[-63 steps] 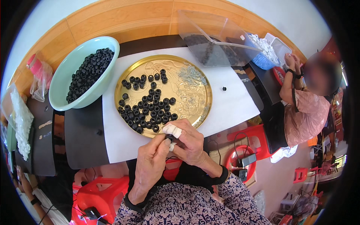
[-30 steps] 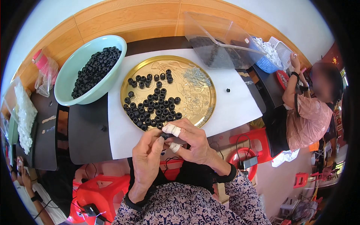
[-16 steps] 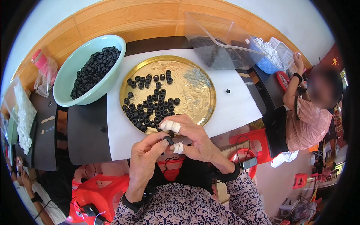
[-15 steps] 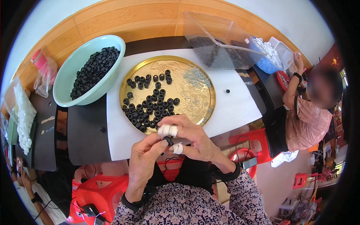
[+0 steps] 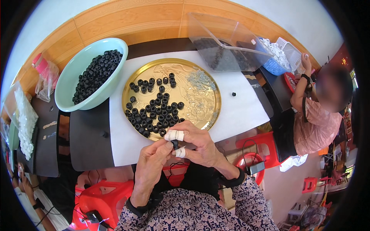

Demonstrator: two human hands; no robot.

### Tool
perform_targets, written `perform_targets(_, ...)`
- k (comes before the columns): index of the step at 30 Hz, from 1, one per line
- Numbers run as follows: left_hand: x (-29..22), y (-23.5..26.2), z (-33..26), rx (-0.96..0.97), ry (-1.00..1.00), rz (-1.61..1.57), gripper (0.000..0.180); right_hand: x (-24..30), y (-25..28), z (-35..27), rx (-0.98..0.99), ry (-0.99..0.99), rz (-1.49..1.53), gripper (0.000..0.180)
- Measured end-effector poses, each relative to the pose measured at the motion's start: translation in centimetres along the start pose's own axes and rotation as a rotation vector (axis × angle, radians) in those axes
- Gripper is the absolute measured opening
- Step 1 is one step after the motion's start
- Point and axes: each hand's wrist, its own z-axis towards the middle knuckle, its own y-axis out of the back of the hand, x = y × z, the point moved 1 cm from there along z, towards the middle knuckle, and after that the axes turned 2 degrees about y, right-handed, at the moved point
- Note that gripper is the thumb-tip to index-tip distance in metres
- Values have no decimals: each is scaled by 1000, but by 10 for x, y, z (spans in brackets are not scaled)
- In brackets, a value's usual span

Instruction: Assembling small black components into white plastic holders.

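Both my hands meet just in front of the near rim of a round gold tray [image 5: 192, 120]. Between their fingertips is a small black ring-shaped part [image 5: 175, 144]. My left hand [image 5: 151, 163] pinches it with thumb and forefinger. My right hand [image 5: 198, 146], with white tape round its thumb and forefinger, grips it from the other side. Several black parts [image 5: 153, 109] like it lie on the tray's left and middle. Tiny clear pieces [image 5: 201, 80] are spread over the tray's right side. My fingers partly cover the held part.
A pale green basin [image 5: 63, 90] of black parts stands at left. A clear plastic bin [image 5: 227, 57] with dark parts is at back right. One black part [image 5: 234, 94] lies on the white sheet [image 5: 246, 111]. A co-worker [image 5: 314, 119] sits at right, near a blue basket [image 5: 275, 68].
My hands keep hold of the black part and have shifted only slightly. The part is turned a little between the fingertips, and the right fingers sit slightly lower.
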Motion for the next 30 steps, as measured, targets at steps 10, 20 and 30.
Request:
perform_targets(10,-17,-10,-9,-218,-516,676,27,10,0,-5,-11,-111,-22,38)
perform_targets(20,4,-31,10,-112,-499,507,44,15,-24,-18,-174,-170,143,25)
perform_targets(30,9,-28,7,77,-401,703,21,26,-48,-50,-461,-362,145,15)
